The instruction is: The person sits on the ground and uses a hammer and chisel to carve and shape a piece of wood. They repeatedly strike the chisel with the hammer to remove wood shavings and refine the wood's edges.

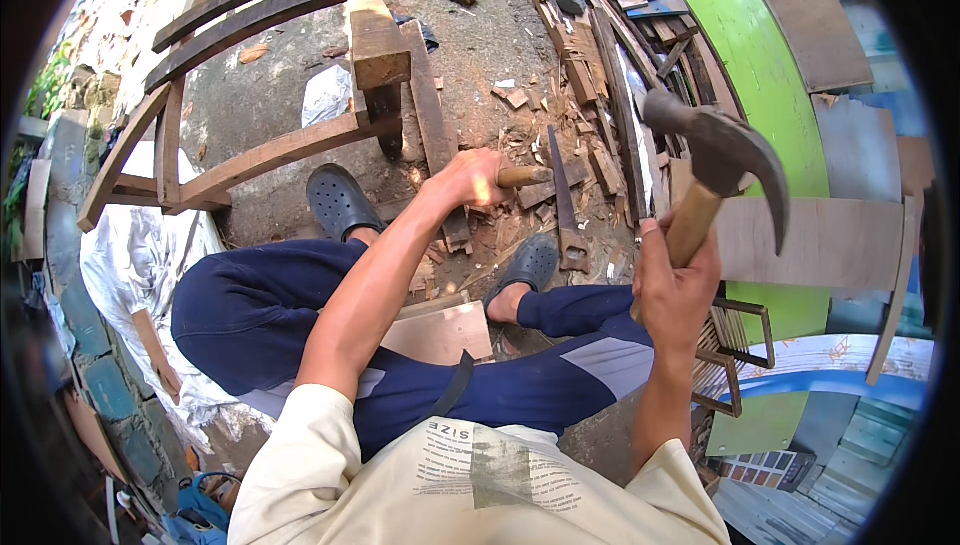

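Note:
My left hand (468, 180) is closed round a tool with a round wooden handle (525, 176), like a chisel's; the hand hides its other end. It is over a narrow wooden board (428, 95) that slants down to the ground. On the right my right hand (678, 280) grips a claw hammer (722, 150) by its wooden handle, head up and raised off the ground. A handsaw (568, 210) lies among wood chips between the two hands. Left of my left hand stands a wooden frame (280, 160) with curved dark slats and a thick squared post (378, 45).
My feet in dark clogs (340, 201) flank the work spot. A pile of wood strips (610, 75) runs along the right, beside a green panel (755, 75). A small slatted wooden piece (735, 355) lies near my right forearm. White sheeting (130, 255) lies at left.

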The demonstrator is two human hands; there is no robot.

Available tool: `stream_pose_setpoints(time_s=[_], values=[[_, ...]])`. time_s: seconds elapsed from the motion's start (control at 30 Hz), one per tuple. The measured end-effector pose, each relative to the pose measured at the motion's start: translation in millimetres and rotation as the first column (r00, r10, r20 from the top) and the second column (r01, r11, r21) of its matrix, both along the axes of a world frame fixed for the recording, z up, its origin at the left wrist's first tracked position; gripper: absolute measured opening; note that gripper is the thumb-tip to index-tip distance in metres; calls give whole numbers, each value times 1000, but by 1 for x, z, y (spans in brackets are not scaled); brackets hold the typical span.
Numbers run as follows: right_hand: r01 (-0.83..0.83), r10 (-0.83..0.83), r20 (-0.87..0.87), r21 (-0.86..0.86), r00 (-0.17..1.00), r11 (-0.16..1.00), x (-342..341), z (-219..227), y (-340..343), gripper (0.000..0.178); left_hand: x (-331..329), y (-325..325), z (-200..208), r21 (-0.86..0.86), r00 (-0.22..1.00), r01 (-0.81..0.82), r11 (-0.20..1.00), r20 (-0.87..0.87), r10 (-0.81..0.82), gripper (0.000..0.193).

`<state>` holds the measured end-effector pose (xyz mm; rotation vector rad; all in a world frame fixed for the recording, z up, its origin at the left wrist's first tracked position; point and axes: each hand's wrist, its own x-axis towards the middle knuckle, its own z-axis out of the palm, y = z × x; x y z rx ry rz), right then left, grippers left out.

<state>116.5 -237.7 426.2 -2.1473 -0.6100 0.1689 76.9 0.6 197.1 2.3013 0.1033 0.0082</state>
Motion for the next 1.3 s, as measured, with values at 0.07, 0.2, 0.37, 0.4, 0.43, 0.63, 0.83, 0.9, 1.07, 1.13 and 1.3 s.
stream_pose_setpoints(time_s=[0.07, 0.2, 0.37, 0.4, 0.43, 0.63, 0.83, 0.9, 1.07, 1.13, 1.3], values=[[124, -118, -38, 287, 992, 950, -8, -6, 2, 23, 0, 0, -2, -16, 1000, -16, 1000, -7, 16, 18], [-193, 250, 248, -230, 936, 954, -12, -36, 17, 26, -1, -2, -2, 1, 1000, -13, 1000, 11, 13, 19], [-194, 202, 84, -93, 976, 977, -1, -11, -5, 21, 0, -2, 5, 10, 998, -12, 1000, -57, 12, 24], [-78, 78, 12, -12, 997, 997, -4, -8, -3, 21, 0, -3, 5, 6, 998, -20, 1000, -59, 20, 24], [3, 0, -28, 109, 1000, 994, -6, -4, -4, 21, -1, -3, 6, -11, 995, -6, 1000, -99, 5, 24], [-165, 191, 18, -431, 981, 887, -10, -37, 22, 29, 1, 2, 8, -67, 973, -64, 996, -225, 48, 26], [19, -24, 83, 61, 996, 998, 5, -29, -9, 23, 2, 5, 7, 5, 988, 0, 1000, -155, 1, 30], [1, -21, 184, 107, 983, 994, -1, -37, -3, 25, 1, 5, 6, -9, 991, -11, 1000, -135, 10, 30], [-163, 157, -46, -348, 986, 923, -5, -66, 5, 31, 0, 6, 4, -25, 993, -24, 999, -115, 21, 23], [-104, 87, -97, -180, 991, 978, -2, -68, -6, 28, 0, 6, 5, -15, 986, -19, 1000, -167, 16, 25], [87, -86, -11, 215, 996, 973, -9, -66, -2, 20, 1, 9, 10, 5, 986, -8, 1000, -166, 9, 30]])
